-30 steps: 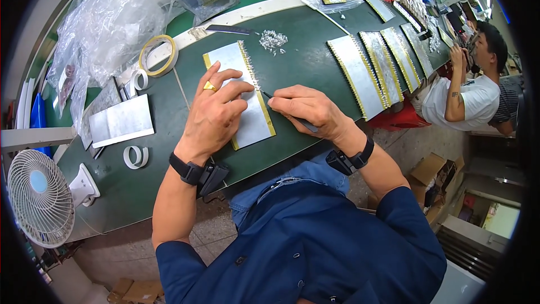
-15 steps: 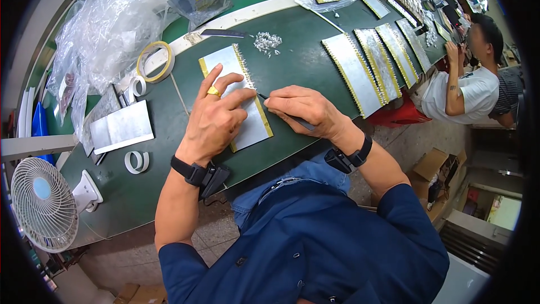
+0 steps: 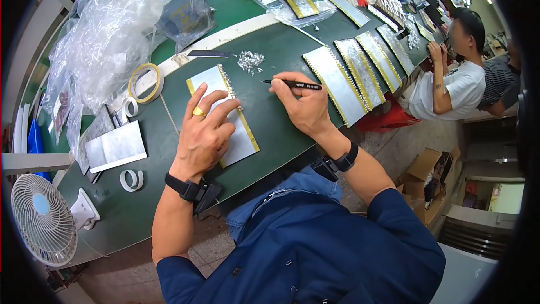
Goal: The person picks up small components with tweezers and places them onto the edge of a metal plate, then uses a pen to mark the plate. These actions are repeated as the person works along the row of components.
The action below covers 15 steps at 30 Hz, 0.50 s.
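Observation:
My left hand (image 3: 203,132) lies over a flat silver plate (image 3: 239,138) with yellow strips along its long edges, its fingers spread and pressing on it. Small shiny pieces stand in a row along the upper part of the plate's right edge, and the fingertips reach that row. In my right hand (image 3: 305,104) is a pair of slim black tweezers (image 3: 292,84), pinched between thumb and fingers. Their tip points left, lifted off the plate's edge and just below a small pile of silver pieces (image 3: 249,61). Whether the tip holds a piece is too small to tell.
Several similar plates (image 3: 336,84) lie in a row to the right. Tape rolls (image 3: 145,83), another silver plate (image 3: 116,145) and a white fan (image 3: 45,219) are at left. Plastic bags (image 3: 121,22) heap at the far left. A co-worker (image 3: 450,84) sits at right.
My right hand has drawn away from the plate's edge and turned, bringing the black tweezers into fuller view near the pile. My left hand stays on the plate. The whole view has shifted slightly.

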Available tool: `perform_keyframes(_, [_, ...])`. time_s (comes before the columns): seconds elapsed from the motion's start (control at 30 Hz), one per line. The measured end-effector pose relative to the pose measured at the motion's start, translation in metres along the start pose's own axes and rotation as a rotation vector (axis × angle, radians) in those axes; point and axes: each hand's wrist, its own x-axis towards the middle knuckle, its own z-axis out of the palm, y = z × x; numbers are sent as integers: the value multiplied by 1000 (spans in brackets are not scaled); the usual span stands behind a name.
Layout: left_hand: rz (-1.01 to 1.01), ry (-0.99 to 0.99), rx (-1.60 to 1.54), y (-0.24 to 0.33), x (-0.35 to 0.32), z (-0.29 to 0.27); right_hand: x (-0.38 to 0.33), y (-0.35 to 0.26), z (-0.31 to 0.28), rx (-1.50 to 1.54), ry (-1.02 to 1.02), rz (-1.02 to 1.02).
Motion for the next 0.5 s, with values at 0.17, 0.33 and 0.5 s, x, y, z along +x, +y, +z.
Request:
perform_keyframes(0.17, [-34,15,7,-5,-4,1,19,-7,5,-82,12,98])
perform_keyframes(0.33, [-40,24,0,-6,-4,-3,26,4,14,-62,17,111])
perform_keyframes(0.5, [-67,36,-32,-4,-6,-2,27,2,17,-93,0,87])
